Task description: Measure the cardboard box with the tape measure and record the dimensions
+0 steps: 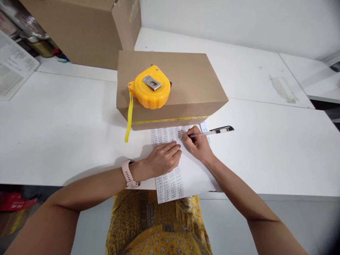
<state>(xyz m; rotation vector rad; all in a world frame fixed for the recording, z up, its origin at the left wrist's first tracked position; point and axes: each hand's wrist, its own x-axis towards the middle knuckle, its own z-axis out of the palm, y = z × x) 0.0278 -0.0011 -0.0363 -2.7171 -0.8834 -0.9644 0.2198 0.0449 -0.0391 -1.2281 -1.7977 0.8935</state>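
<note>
My right hand (199,144) grips a pen (212,131) with a clear barrel and black clip, its tip down at a sheet of paper (195,179). Columns of small handwriting cover the sheet's left part, and the right part is blank. Flat on the written columns lies my left hand (165,157), fingers stretched toward the pen; a pale pink band circles that wrist. The sheet's lower edge hangs over the table edge. Just beyond it sits a closed cardboard box (191,78) bearing a yellow tape measure (152,88) with a yellow strap.
A larger cardboard box (79,35) stands at the back left. Left of it are jars (42,46) and a printed packet (17,67). A blue-and-white slip (204,126) shows behind my right hand. The white table (265,148) meets a wall at the back.
</note>
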